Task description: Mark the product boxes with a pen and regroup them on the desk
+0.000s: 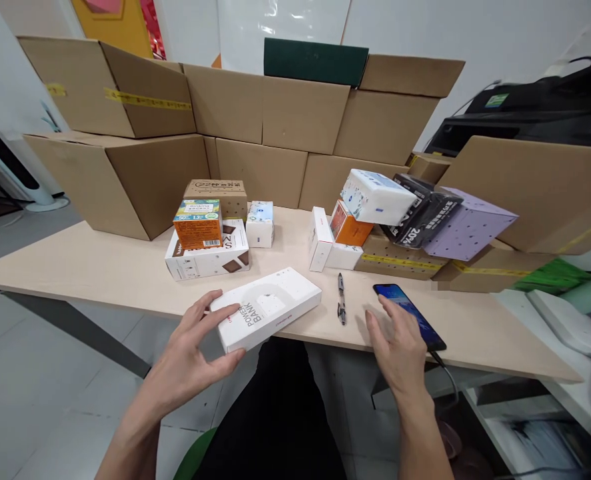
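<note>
A white power bank box (285, 300) lies at a slant near the front edge of the table, its near corner past the edge. My left hand (195, 350) grips its left end, fingers on top and thumb along the near side. Over the table at the right is my right hand (398, 343), fingers apart and holding nothing. Just beside and partly behind it lies a smartphone (415, 313) with a lit blue screen and a cable at its lower end. Between the box and the phone rests a black and clear pen (342, 299).
Small cartons are stacked at the left, with an orange box (199, 223) on a white box (210, 257). A white tissue pack (378, 195), a black pack (418, 213) and a purple box (468, 223) pile up at the right. Large cardboard boxes (150, 180) wall the back.
</note>
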`<action>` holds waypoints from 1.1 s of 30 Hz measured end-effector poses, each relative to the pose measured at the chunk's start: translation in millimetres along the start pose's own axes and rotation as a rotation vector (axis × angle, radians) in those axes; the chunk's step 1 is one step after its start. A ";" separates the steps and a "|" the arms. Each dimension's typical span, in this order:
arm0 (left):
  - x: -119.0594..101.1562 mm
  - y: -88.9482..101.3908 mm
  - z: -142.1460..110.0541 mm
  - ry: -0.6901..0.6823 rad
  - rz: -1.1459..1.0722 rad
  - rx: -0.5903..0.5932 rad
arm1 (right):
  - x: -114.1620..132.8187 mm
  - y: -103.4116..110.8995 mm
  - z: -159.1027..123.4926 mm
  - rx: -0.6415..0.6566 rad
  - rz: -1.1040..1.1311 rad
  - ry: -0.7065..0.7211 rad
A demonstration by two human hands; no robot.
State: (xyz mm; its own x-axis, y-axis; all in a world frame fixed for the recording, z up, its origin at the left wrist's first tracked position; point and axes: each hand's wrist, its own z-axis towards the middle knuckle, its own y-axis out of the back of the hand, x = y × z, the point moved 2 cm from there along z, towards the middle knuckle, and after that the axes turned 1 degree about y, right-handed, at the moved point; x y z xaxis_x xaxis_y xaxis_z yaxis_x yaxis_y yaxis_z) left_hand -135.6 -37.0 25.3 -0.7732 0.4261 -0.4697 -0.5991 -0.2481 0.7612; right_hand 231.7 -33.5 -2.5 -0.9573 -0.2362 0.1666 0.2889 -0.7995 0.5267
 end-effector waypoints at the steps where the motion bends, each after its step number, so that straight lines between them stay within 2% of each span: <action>1: -2.8 4.2 -0.8 0.008 -0.011 -0.028 | 0.0 -4.3 -1.3 -0.013 0.015 0.006; 5: -18.4 16.9 3.8 -0.048 -0.072 -0.177 | -0.7 -16.8 -6.7 -0.057 0.041 0.025; 9: -29.4 31.3 23.0 -0.182 -0.114 -0.527 | 0.6 -19.8 -9.5 -0.083 0.033 0.044; 12: -27.1 44.5 55.5 -0.208 0.017 -0.766 | 1.2 -19.3 -10.7 -0.090 0.033 0.032; 15: -12.3 52.0 102.4 -0.126 0.191 -0.865 | 1.2 -19.5 -11.8 -0.094 0.030 0.014; 19: 17.3 47.8 155.5 0.032 0.212 -0.787 | 1.5 -21.0 -11.7 -0.100 0.023 0.003; 21: 24.9 42.2 166.1 0.083 0.209 -0.724 | 2.1 -21.6 -11.1 -0.096 0.022 0.008; 23: 22.0 34.2 165.3 0.082 0.201 -0.701 | 2.6 -22.0 -10.8 -0.093 0.026 0.010; 25: 7.5 20.2 158.0 -0.003 0.183 -0.705 | 2.8 -22.2 -11.2 -0.099 0.029 -0.001; 27: -16.4 -3.9 150.7 -0.156 0.156 -0.661 | 2.8 -22.4 -12.1 -0.118 0.030 -0.026; 29: -44.6 -37.7 149.6 -0.276 0.155 -0.513 | 2.9 -22.3 -12.9 -0.136 0.029 -0.056; 30: -58.3 -56.2 152.4 -0.282 0.161 -0.415 | 2.9 -22.1 -13.1 -0.143 0.027 -0.069; 33: -93.5 -104.3 171.3 -0.194 0.200 -0.160 | 3.2 -20.9 -12.8 -0.143 0.025 -0.085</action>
State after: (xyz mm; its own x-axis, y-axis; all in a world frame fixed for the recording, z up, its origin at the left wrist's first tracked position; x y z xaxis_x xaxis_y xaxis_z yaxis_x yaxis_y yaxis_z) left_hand 34.7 98.0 66.4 -0.8342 0.5090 -0.2124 -0.4763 -0.4708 0.7426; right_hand 222.4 -24.6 -23.6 -0.9437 -0.2144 0.2517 0.3029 -0.8658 0.3982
